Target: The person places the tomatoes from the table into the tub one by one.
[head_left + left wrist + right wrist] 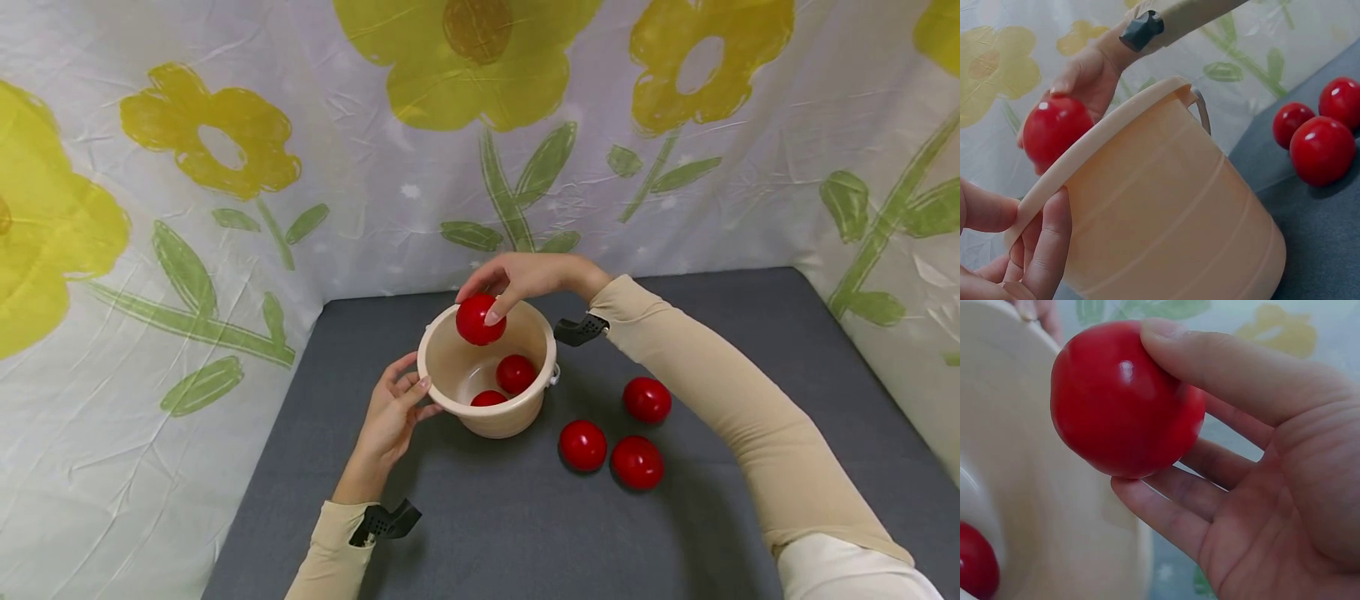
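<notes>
A cream plastic bucket (501,423) stands on the table, its mouth tipped toward the viewer in the head view. My left hand (390,414) pinches its rim at the left, thumb over the lip and fingers along the outer wall. Over the bucket's mouth, my right hand (525,279) holds a glossy red ball (477,323) between thumb and fingers; the right wrist view shows this ball (1119,400) large. Inside the bucket lie two more red balls, one whole (516,374) and a second ball (488,398) partly hidden by the near rim.
To the right of the bucket, three red balls rest on the dark grey table (480,533): a near-left ball (582,446), a near-right ball (637,462) and a farther ball (647,400). A flower-printed curtain (360,167) hangs behind. The bucket's handle joint (554,375) sticks out at right.
</notes>
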Tool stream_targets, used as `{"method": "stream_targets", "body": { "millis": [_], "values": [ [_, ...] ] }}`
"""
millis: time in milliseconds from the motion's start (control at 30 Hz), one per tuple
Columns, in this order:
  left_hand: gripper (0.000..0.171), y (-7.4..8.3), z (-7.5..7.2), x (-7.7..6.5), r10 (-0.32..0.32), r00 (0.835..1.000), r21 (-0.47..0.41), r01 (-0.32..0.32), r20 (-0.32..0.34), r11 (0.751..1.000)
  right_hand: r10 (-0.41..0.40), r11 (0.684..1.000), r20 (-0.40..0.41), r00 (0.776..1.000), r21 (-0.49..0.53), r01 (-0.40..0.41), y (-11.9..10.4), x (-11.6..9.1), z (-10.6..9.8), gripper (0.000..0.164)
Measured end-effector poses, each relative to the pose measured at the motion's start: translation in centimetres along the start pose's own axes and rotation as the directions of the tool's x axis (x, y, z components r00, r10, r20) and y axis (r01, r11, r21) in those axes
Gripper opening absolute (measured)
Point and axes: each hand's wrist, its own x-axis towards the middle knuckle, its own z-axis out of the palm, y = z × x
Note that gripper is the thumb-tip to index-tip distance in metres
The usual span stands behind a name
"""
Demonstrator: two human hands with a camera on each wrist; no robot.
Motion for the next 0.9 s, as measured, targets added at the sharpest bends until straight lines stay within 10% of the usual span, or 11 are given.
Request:
{"method": "stream_targets", "body": {
  "millis": [900],
  "values": [
    [0.057,0.1,0.0,0.1,-0.013,1.000,0.012,0.013,-0.012,1.000,0.103,0.995,0.046,0.994,-0.005,-0.103,3.4,3.4,3.6,0.053]
  ]
}}
